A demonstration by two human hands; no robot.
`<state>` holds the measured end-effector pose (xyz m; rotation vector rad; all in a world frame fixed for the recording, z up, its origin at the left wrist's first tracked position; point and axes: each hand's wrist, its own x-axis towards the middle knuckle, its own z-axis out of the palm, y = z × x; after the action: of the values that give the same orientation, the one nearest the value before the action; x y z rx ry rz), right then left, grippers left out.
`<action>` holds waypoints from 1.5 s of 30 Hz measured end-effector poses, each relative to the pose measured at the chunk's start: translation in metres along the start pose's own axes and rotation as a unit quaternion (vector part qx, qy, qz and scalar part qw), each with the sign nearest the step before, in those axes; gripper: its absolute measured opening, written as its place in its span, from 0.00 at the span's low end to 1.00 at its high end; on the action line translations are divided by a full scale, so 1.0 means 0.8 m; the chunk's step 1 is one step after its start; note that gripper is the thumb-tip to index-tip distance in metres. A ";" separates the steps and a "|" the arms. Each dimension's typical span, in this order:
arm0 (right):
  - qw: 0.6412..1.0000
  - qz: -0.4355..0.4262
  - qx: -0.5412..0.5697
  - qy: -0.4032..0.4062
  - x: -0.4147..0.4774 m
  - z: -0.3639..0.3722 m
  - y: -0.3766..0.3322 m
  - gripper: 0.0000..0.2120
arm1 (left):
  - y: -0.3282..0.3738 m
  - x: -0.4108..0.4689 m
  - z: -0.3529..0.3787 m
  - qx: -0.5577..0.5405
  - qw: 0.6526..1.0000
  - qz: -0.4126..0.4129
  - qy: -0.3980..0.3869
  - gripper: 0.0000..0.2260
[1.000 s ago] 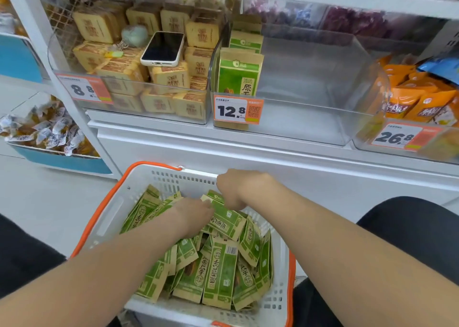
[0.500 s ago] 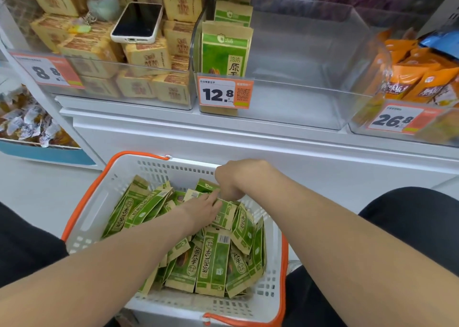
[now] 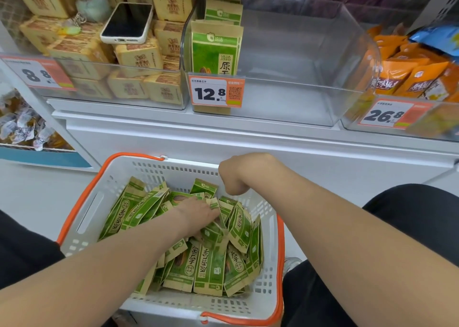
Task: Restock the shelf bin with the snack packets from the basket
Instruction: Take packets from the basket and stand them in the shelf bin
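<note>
A white basket (image 3: 149, 170) with orange handles sits low in front of me, filled with several green snack packets (image 3: 208, 269). My left hand (image 3: 198, 215) reaches into the pile, its fingers and thumb dug in around a few packets near the middle. My right hand (image 3: 236, 175) is curled over the basket's far rim and holds it. Above, the clear shelf bin (image 3: 298, 60) with the 12.8 price tag (image 3: 216, 93) holds a few upright green packets (image 3: 216, 50) at its left end; the rest of the bin is bare.
The bin to the left holds tan boxed snacks (image 3: 139, 55) with a phone (image 3: 126, 23) lying on top. Orange packets (image 3: 407, 75) fill the bin to the right. A white shelf ledge (image 3: 248, 132) juts out between the basket and the bins. My dark-clothed knees flank the basket.
The view has dropped and moved closer to the basket. My left hand has opened from a closed shape and pushed deeper into the packets. My right hand stays on the rim.
</note>
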<state>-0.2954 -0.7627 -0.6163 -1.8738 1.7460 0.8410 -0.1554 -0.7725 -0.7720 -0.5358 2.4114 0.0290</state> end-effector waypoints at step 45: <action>0.666 -0.044 0.606 0.433 -0.051 -0.048 0.004 0.19 | -0.046 -0.112 -0.188 -0.546 0.479 -0.296 0.620 0.21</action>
<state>-0.2938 -0.7599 -0.5604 -1.2682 1.7823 -1.2846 -0.1695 -0.7967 -0.5952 -2.7743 2.8788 1.4151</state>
